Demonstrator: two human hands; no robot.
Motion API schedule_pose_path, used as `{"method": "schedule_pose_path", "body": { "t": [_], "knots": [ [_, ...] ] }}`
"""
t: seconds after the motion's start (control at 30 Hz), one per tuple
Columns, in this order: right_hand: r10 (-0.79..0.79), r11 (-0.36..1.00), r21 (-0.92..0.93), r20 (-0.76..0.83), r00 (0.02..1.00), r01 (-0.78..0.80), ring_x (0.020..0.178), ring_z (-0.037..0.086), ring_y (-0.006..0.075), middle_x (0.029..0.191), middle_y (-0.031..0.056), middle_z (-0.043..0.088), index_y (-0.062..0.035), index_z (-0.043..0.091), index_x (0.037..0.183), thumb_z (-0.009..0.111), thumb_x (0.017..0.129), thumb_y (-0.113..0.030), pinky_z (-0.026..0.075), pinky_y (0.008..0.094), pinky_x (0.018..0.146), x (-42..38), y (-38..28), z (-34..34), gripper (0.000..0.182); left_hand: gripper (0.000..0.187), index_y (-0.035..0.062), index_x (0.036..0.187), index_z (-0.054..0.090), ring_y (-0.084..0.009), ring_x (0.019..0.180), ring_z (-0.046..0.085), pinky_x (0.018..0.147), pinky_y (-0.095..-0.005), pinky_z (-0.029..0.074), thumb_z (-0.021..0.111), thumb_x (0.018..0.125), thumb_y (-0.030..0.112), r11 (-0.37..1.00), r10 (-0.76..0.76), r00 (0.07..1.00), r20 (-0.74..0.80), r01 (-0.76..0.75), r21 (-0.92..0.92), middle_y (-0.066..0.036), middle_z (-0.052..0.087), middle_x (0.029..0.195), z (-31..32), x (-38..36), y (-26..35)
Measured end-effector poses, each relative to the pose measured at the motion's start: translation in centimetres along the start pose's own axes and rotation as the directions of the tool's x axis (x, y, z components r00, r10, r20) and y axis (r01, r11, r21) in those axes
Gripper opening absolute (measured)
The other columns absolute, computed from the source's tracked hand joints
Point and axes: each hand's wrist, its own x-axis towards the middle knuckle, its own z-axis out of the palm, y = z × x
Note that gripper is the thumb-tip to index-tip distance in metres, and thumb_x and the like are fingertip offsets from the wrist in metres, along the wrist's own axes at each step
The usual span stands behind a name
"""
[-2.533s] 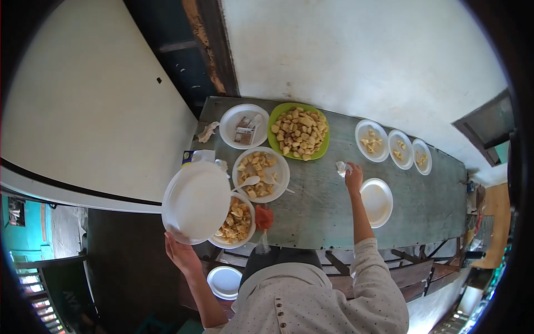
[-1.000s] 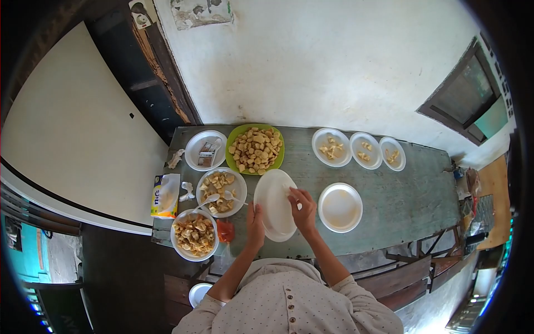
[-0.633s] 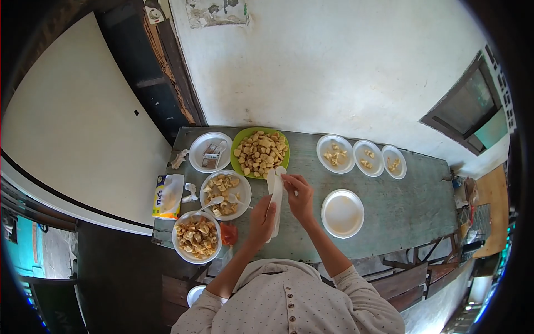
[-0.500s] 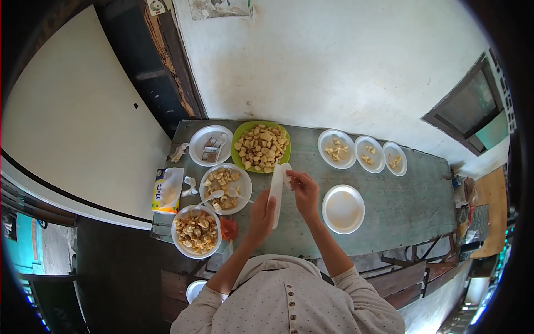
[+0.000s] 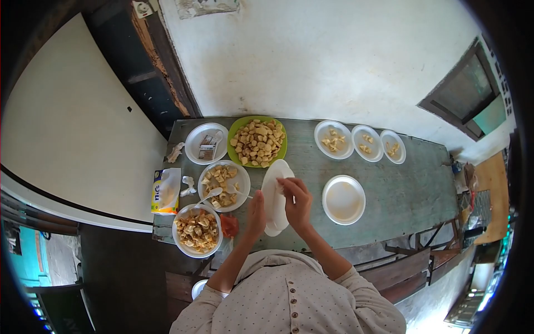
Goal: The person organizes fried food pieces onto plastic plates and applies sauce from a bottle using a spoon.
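A white foam plate (image 5: 273, 209) is tilted between my hands, its inner face turned toward my right side. My left hand (image 5: 256, 214) grips the plate's left edge, the fingers hidden behind it. With bent fingers, my right hand (image 5: 298, 201) pinches a small white tissue (image 5: 280, 189) against the plate's inner face. Left of my hands, a white plate of cut pieces (image 5: 222, 179) holds plastic spoons. Nearer me is a heaped bowl of browned pieces (image 5: 196, 231), with a small red bag (image 5: 229, 225) beside it.
A green bowl (image 5: 285, 146) heaped with pale chunks stands near the wall. Three white plates with a few pieces, one being the leftmost plate (image 5: 318, 146), line the back right. Stacked white plates (image 5: 361, 200) sit to my right. A tissue pack (image 5: 166, 192) lies far left.
The held plate has turned from nearly edge-on to show more of its inner face. My right hand has moved from its upper rim onto that face with the tissue.
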Motion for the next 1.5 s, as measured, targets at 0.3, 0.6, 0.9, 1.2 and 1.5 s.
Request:
{"method": "schedule_pose_path", "body": {
  "t": [0.3, 0.6, 0.9, 1.2, 1.5],
  "knots": [
    [-0.15, 0.975, -0.117, 0.281, 0.948, 0.189, 0.08, 0.056, 0.0281, 0.094, 0.0135, 0.054, -0.0018, 0.06, 0.098, 0.05, 0.065, 0.014, 0.047, 0.0308, 0.068, -2.4, -1.9, -0.6, 0.038, 0.049, 0.0018, 0.089, 0.051, -0.0079, 0.064, 0.047, 0.055, -0.0221, 0.038, 0.028, 0.093, 0.045, 0.99, 0.043, 0.997, -0.059, -0.05, -0.13, -0.001, 0.05, 0.075, 0.6, 0.3, -2.4],
    [-0.247, 0.894, -0.238, 0.448, 0.859, 0.381, 0.079, 0.052, 0.0235, 0.094, 0.0086, 0.052, -0.0024, 0.057, 0.103, 0.054, 0.059, 0.01, 0.042, 0.0331, 0.069, -4.3, -1.1, -1.5, 0.046, 0.026, 0.001, 0.098, 0.051, -0.0099, 0.074, 0.05, 0.062, -0.0221, 0.041, 0.044, 0.09, 0.024, 0.987, 0.162, 0.968, -0.19, -0.157, 0.042, -0.005, 0.052, 0.088, 0.8, 0.0, -1.6],
    [-0.37, 0.802, -0.254, 0.499, 0.784, 0.54, 0.084, 0.051, 0.0182, 0.093, 0.0037, 0.051, -0.0071, 0.058, 0.105, 0.055, 0.059, 0.004, 0.037, 0.031, 0.071, -6.3, 3.1, -4.3, 0.048, 0.029, 0.0014, 0.11, 0.046, -0.0117, 0.087, 0.05, 0.076, -0.0258, 0.041, 0.044, 0.09, 0.023, 0.94, -0.115, 0.901, -0.419, -0.037, -0.339, -0.006, 0.052, 0.099, -0.2, 1.2, -0.3],
    [-0.402, 0.848, -0.18, 0.395, 0.826, 0.499, 0.075, 0.053, 0.0189, 0.089, 0.0049, 0.052, -0.0066, 0.062, 0.097, 0.056, 0.059, 0.01, 0.044, 0.0309, 0.068, -5.3, 1.9, -2.8, 0.042, 0.048, 0.0032, 0.129, 0.029, -0.0187, 0.103, 0.045, 0.087, -0.0302, 0.037, 0.041, 0.091, 0.03, 0.932, -0.126, 0.895, -0.429, -0.042, -0.361, -0.012, 0.043, 0.117, 0.4, 1.0, -1.4],
    [-0.512, 0.762, -0.15, 0.454, 0.729, 0.63, 0.077, 0.055, 0.0189, 0.09, 0.0052, 0.053, -0.0079, 0.063, 0.099, 0.063, 0.056, 0.004, 0.045, 0.0306, 0.067, -4.7, 2.7, -3.0, 0.045, 0.035, 0.0026, 0.118, 0.037, -0.0152, 0.094, 0.045, 0.08, -0.0285, 0.039, 0.034, 0.094, 0.028, 0.97, 0.105, 0.925, -0.365, -0.176, -0.168, -0.01, 0.046, 0.107, 0.8, 0.4, -1.0]
  ]
}}
